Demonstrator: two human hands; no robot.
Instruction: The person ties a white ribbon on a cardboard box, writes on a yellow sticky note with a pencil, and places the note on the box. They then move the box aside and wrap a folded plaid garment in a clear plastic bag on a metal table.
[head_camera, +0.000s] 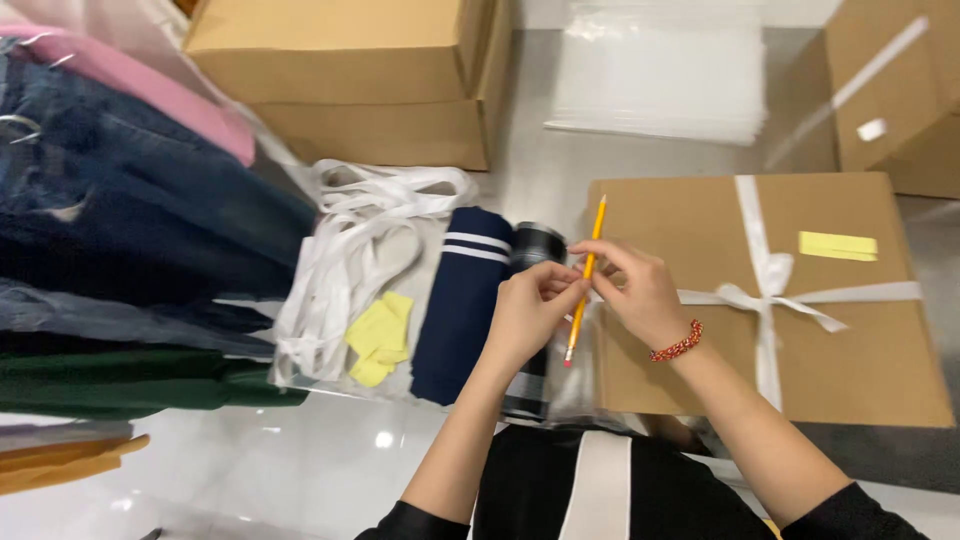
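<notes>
My left hand (528, 312) and my right hand (632, 290) meet over the left edge of a brown cardboard box (860, 350) tied with a white ribbon (767, 290). Both hands pinch a yellow pencil (586, 275) that stands nearly upright, its red eraser end pointing down. A red bead bracelet (678, 345) circles my right wrist. A small yellow sticky note (838, 245) lies on the box's top right.
Left of the box lie a rolled navy garment with white stripes (462, 300), a dark cylinder (538, 245), white ribbons (350, 250) and yellow notes (380, 335). Hanging clothes (120, 200) fill the left. Cardboard boxes (350, 70) and clear plastic bags (660, 80) stand behind.
</notes>
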